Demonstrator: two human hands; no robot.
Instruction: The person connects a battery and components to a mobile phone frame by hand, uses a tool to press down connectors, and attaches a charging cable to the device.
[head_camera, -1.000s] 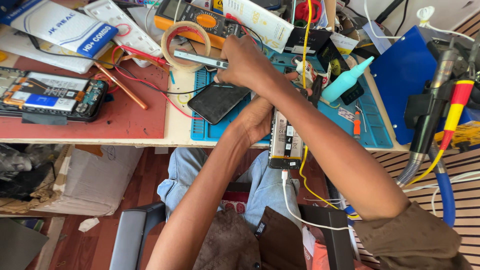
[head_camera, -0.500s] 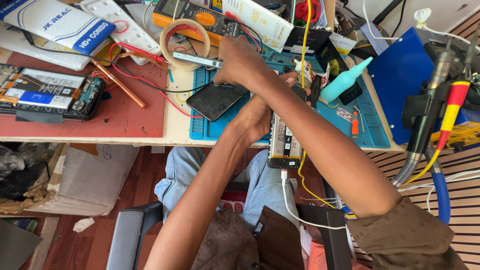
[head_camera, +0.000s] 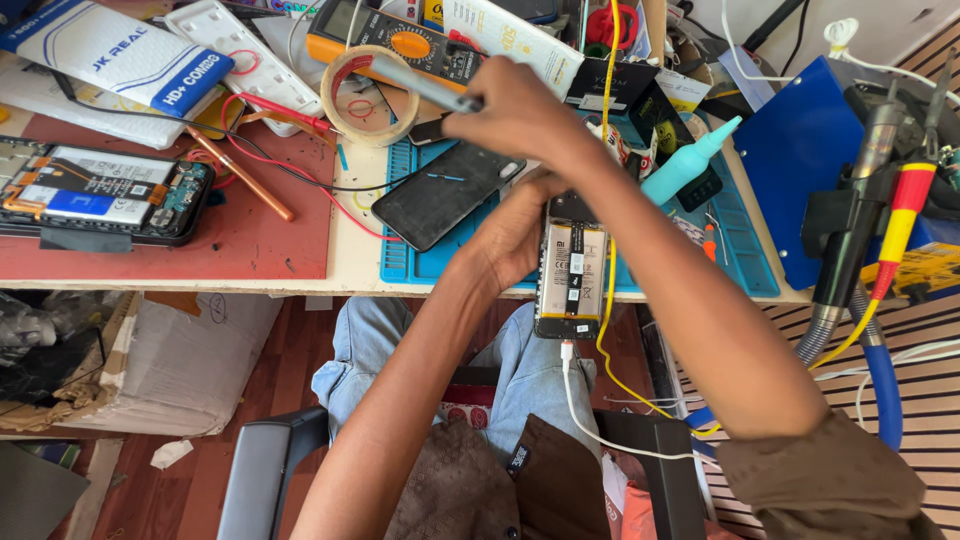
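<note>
At the front edge of a crowded repair tabletop, a seated person works on an opened phone, its back off and its battery showing. The left hand steadies that phone at its upper end, fingers curled against its side, while the phone's lower end juts out past the tabletop edge, over the person's lap. The right hand is raised above the blue mat, fingers closed around a slim metal tool that points left, over a roll of tape.

A white cable hangs from the phone's bottom port and a yellow wire runs along its right side; a tug on either, or a knee lifting, could likely drag the overhanging phone off the edge. The crossed forearms look awkward, and a slip of the tool hand might sweep the black phone cover or the teal bottle just beside it.

Open room is scarce. Another stripped phone lies well to the left on the red mat, with a copper rod and red leads between. The multimeter and boxes crowd the back; a blue stand and hoses wall off the right.
</note>
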